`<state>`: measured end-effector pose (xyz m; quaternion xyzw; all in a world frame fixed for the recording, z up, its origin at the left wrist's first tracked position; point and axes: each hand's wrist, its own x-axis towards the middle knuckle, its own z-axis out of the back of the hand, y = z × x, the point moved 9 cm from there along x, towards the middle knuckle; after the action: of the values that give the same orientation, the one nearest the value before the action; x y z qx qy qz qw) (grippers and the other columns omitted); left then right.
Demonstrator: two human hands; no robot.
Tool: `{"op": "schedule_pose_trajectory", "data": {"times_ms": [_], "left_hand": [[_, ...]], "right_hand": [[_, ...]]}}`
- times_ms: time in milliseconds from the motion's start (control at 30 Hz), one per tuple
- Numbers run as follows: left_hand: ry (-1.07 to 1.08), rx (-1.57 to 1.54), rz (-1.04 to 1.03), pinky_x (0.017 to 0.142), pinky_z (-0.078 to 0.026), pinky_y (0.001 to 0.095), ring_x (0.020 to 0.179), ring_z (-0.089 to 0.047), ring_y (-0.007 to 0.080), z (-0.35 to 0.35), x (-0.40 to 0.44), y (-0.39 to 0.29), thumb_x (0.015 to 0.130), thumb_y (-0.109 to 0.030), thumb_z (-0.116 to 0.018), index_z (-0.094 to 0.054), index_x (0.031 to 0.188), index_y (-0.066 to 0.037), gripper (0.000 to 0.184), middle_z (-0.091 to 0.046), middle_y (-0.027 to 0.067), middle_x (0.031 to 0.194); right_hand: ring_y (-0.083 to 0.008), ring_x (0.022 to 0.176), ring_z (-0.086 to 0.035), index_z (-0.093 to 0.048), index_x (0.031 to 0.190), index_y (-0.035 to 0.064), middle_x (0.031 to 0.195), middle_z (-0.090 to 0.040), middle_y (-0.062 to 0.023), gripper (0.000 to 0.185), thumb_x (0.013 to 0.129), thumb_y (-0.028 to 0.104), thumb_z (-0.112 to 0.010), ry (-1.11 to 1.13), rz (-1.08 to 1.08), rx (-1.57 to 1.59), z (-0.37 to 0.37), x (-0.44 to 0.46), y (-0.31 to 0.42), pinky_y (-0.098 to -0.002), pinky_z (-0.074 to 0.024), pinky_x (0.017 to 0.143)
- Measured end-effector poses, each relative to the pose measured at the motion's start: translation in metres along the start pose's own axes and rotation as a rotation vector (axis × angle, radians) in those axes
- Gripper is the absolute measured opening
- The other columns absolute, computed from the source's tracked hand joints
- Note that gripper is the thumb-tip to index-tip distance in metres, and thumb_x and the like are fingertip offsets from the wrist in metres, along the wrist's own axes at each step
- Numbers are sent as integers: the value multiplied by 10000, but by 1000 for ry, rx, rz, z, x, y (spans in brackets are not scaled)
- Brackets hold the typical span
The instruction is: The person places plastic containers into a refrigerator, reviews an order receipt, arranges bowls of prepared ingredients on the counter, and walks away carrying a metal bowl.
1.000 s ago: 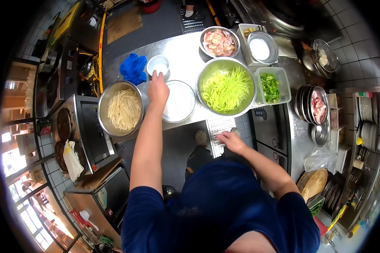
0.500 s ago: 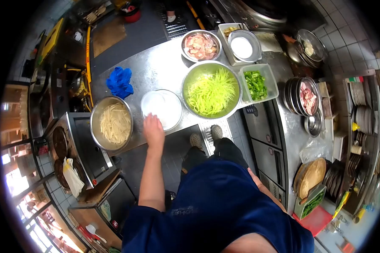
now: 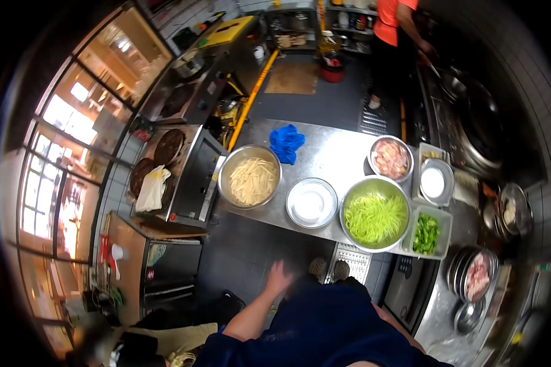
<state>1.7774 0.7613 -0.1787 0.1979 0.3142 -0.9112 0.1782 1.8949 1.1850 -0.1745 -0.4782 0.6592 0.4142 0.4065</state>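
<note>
My left hand hangs over the dark floor in front of the steel table, apart from everything, its fingers loosely spread with nothing in them. My right forearm shows at my side, but the hand itself is hidden. Nearest on the table is a round clear-rimmed dish with a white middle. Left of it stands a steel bowl of pale strips, with a crumpled blue cloth or glove behind. To the right, a large steel bowl holds green shreds, beside a clear tub of cut green peppers.
A bowl of raw meat and stacked containers stand at the table's far right. A person in an orange top works at the stove. Another person in an apron is close at lower left. Plates of meat sit right.
My left hand has left the round dish and moved back toward my body. The view has turned left, bringing the person at lower left and the orange top into sight.
</note>
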Motion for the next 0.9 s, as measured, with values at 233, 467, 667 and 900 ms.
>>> {"op": "schedule_pose_trajectory", "data": {"times_ms": [233,467,667,900], "left_hand": [[322,-681,686,996,-473,431,1215,-572,354,-146,-122,130,842,-664,-635,-313,1480,105,1050,-517,286,1381],[307,-763,667,789,-526,427,963,-660,285,-107,-170,142,965,-417,-593,-562,1253,70,567,-663,193,1110],[230,-509,352,766,-530,442,875,-697,327,22,-174,174,919,-365,-619,-692,1079,6,410,-720,187,956],[-163,-535,435,830,-518,475,977,-657,409,171,-164,280,900,-372,-613,-689,974,16,402,-685,254,970]], "right_hand": [[-208,1188,-585,-570,1351,32,1324,-629,-91,440,1060,348,-474,144,-9,-28,-28,-6,36,-376,-464,1061],[-171,1384,-398,-399,1507,64,1518,-439,-67,569,1024,308,-577,156,-50,-573,-133,-59,91,-332,-322,1147],[-208,1015,-659,-649,1200,19,1106,-703,-98,345,1016,262,-487,-10,-127,-1001,-187,26,84,-359,-549,885],[-197,1039,-616,-665,1176,58,1093,-658,-66,352,947,320,-610,6,299,-1343,-419,65,104,-344,-548,822]]}}
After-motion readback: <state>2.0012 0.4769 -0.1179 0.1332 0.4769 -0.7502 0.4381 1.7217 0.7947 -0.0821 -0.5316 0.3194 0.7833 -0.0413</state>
